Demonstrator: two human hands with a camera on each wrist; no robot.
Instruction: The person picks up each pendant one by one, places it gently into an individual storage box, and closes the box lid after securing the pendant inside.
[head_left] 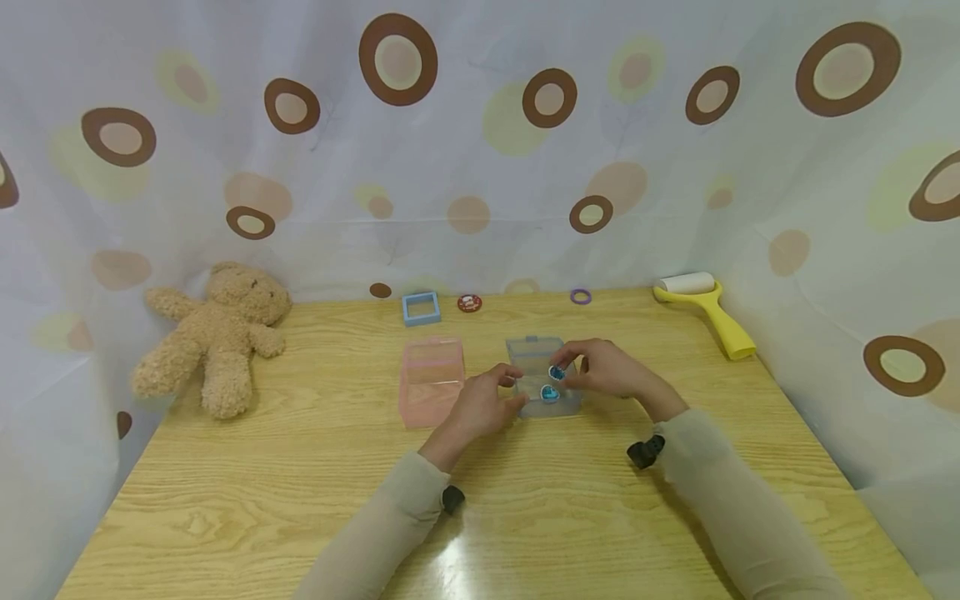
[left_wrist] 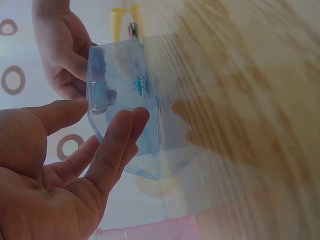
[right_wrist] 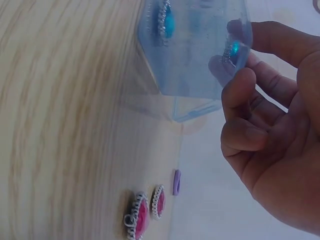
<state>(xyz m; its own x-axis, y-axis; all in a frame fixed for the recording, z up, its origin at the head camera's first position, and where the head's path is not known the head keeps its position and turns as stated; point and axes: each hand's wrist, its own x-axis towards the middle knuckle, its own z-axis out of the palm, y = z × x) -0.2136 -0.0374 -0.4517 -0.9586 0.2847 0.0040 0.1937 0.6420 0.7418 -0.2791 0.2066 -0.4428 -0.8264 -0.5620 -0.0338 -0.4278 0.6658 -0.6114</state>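
A clear blue plastic box [head_left: 534,410] lies on the table with its hinged lid [head_left: 531,346] raised at the back. One blue gem charm with a silvery beaded rim [head_left: 550,392] rests inside. My right hand [head_left: 606,368] reaches over the box's right wall and pinches a second blue gem charm [head_left: 557,373], which shows through the wall as a teal gem [right_wrist: 233,49]. At the box's left side is my left hand [head_left: 483,404], its fingers extended and close against the wall; firm contact is hard to tell. In the right wrist view, two pink gem charms [right_wrist: 141,218] lie nearby.
A pink clear box [head_left: 432,383] is left of the blue one. Behind stand a light-blue square frame [head_left: 421,309], a red round badge [head_left: 469,303] and a purple ring [head_left: 581,297]. A teddy bear [head_left: 217,337] sits left; a yellow-handled roller [head_left: 712,308] lies right.
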